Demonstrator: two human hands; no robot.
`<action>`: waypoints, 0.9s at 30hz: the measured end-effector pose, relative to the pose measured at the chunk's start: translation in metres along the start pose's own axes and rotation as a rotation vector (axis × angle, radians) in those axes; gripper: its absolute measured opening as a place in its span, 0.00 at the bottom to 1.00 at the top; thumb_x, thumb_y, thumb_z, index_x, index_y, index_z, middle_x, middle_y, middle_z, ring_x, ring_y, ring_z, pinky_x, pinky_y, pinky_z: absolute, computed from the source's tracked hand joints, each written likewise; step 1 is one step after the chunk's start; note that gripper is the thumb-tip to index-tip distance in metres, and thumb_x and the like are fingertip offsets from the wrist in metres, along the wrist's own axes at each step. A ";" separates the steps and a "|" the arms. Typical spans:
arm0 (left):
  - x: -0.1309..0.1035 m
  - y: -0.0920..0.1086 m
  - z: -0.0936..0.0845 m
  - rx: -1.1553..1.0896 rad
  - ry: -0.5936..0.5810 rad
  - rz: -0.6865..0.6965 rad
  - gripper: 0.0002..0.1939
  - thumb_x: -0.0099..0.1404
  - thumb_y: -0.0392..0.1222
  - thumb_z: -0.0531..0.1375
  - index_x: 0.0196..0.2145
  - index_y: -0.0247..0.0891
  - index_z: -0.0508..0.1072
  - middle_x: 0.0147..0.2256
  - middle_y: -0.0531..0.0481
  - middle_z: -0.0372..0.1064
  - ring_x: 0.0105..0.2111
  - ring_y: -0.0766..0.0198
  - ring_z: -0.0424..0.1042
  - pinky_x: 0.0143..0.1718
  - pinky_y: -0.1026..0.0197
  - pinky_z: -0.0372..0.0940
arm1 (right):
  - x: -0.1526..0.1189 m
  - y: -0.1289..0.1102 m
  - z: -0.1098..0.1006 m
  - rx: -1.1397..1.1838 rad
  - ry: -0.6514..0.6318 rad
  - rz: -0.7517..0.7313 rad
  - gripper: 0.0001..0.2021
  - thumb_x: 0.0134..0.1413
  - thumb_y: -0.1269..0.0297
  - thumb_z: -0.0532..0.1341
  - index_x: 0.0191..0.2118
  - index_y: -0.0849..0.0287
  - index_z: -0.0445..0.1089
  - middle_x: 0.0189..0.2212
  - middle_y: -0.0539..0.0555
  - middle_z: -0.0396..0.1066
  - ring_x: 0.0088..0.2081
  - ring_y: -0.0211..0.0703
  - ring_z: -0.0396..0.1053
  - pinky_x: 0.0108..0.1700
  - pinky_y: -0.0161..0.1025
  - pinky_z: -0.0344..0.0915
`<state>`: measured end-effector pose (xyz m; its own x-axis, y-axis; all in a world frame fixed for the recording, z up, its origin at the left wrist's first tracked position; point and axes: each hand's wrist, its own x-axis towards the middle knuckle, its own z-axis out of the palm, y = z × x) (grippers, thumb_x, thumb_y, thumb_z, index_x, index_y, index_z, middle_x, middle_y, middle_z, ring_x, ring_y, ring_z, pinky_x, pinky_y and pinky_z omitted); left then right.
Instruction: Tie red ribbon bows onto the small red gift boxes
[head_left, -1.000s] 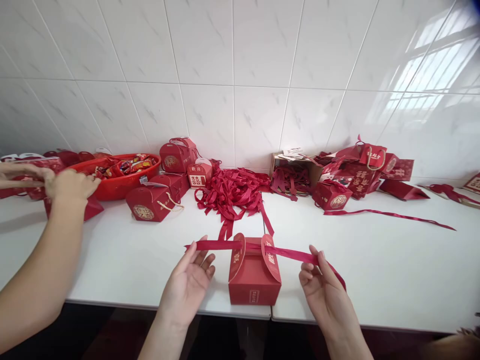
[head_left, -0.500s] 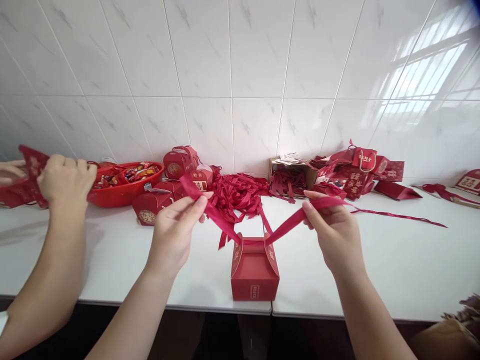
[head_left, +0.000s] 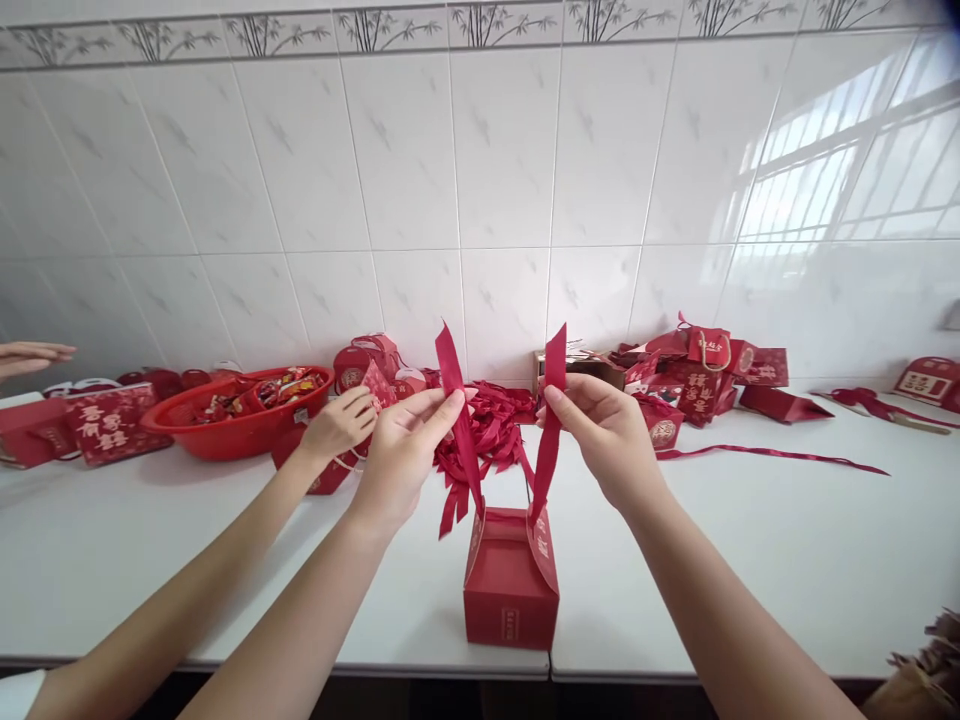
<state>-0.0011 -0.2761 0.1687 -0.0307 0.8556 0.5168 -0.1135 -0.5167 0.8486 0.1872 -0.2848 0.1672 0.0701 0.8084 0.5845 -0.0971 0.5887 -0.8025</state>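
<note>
One small red cardboard gift box (head_left: 511, 590) with two rounded handle flaps stands near the front edge of the white table (head_left: 750, 560), right below my hands. A single flat red satin ribbon (head_left: 549, 440) passes through its flaps and rises in two strands. My left hand (head_left: 405, 450) pinches the left strand between thumb and fingers, closed on it; my right hand (head_left: 600, 425) pinches the right strand the same way. Both loose ends stick up above my fingers, stiff and slightly creased.

Just behind the box lies one tangled heap of red ribbons (head_left: 487, 420), glossy and limp. A co-worker's hand (head_left: 339, 420) reaches in beside my left hand, touching a closed red box with cord handle (head_left: 322, 470). Farther left sits one red round plastic basin (head_left: 240, 415) filled with wrapped sweets, and beyond it two flat red paper bags (head_left: 112, 425) with gold lettering. A second hand of a co-worker (head_left: 30, 355) shows at the far left edge. To the right, one long loose red ribbon (head_left: 772, 458) lies stretched on the table, near a pile of folded red boxes (head_left: 705, 370) against the glossy white tiled wall (head_left: 495, 170).
</note>
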 end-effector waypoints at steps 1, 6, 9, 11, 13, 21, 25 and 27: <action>0.000 0.001 0.002 -0.013 -0.014 -0.001 0.10 0.58 0.45 0.64 0.35 0.38 0.78 0.32 0.50 0.74 0.39 0.64 0.70 0.45 0.64 0.62 | 0.000 -0.001 0.001 0.018 -0.011 0.010 0.11 0.50 0.57 0.64 0.34 0.60 0.73 0.28 0.52 0.74 0.30 0.38 0.71 0.35 0.36 0.68; -0.002 0.007 0.010 -0.034 -0.133 0.009 0.09 0.64 0.43 0.58 0.40 0.38 0.75 0.29 0.52 0.70 0.34 0.67 0.68 0.41 0.64 0.62 | 0.002 -0.003 0.004 0.063 -0.082 0.151 0.14 0.51 0.54 0.62 0.31 0.62 0.71 0.23 0.52 0.71 0.25 0.37 0.68 0.30 0.34 0.66; -0.005 0.010 0.013 0.025 -0.210 0.006 0.11 0.66 0.45 0.55 0.34 0.37 0.73 0.24 0.53 0.66 0.30 0.67 0.65 0.37 0.64 0.61 | 0.002 -0.003 0.007 -0.046 -0.157 0.226 0.15 0.51 0.54 0.61 0.30 0.63 0.71 0.15 0.47 0.64 0.18 0.33 0.60 0.21 0.31 0.57; -0.007 0.010 0.014 0.121 -0.252 0.000 0.13 0.66 0.47 0.55 0.28 0.36 0.71 0.22 0.54 0.62 0.27 0.68 0.62 0.33 0.65 0.60 | 0.000 -0.004 0.009 -0.079 -0.195 0.232 0.14 0.51 0.55 0.61 0.32 0.63 0.71 0.14 0.44 0.59 0.17 0.30 0.53 0.18 0.31 0.51; -0.009 0.009 0.014 0.212 -0.273 -0.011 0.14 0.65 0.48 0.57 0.27 0.36 0.70 0.21 0.55 0.60 0.24 0.70 0.59 0.28 0.66 0.57 | -0.004 -0.005 0.011 -0.069 -0.238 0.205 0.12 0.50 0.58 0.61 0.33 0.63 0.71 0.17 0.45 0.61 0.19 0.30 0.54 0.20 0.31 0.51; -0.013 0.005 0.014 0.334 -0.307 0.017 0.11 0.62 0.45 0.59 0.25 0.36 0.69 0.24 0.54 0.64 0.27 0.68 0.63 0.29 0.66 0.59 | -0.012 0.007 0.016 0.102 -0.295 0.153 0.14 0.50 0.54 0.64 0.31 0.61 0.70 0.21 0.47 0.65 0.21 0.31 0.58 0.21 0.31 0.55; -0.010 0.003 0.007 0.325 -0.453 -0.152 0.10 0.60 0.45 0.60 0.27 0.36 0.73 0.24 0.53 0.64 0.27 0.67 0.62 0.30 0.65 0.58 | -0.008 0.017 0.007 0.172 -0.354 0.099 0.13 0.55 0.55 0.60 0.35 0.61 0.72 0.21 0.48 0.67 0.20 0.32 0.63 0.23 0.33 0.63; -0.007 0.000 0.002 0.278 -0.527 -0.238 0.12 0.60 0.44 0.57 0.23 0.35 0.72 0.22 0.52 0.63 0.25 0.67 0.60 0.29 0.64 0.57 | -0.005 0.020 -0.002 0.094 -0.410 -0.013 0.12 0.57 0.58 0.58 0.39 0.60 0.73 0.25 0.51 0.72 0.25 0.37 0.70 0.30 0.37 0.69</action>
<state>0.0013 -0.2822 0.1657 0.4644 0.8534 0.2368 0.2071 -0.3646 0.9078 0.1867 -0.2772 0.1479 -0.3277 0.7226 0.6087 -0.1899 0.5807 -0.7916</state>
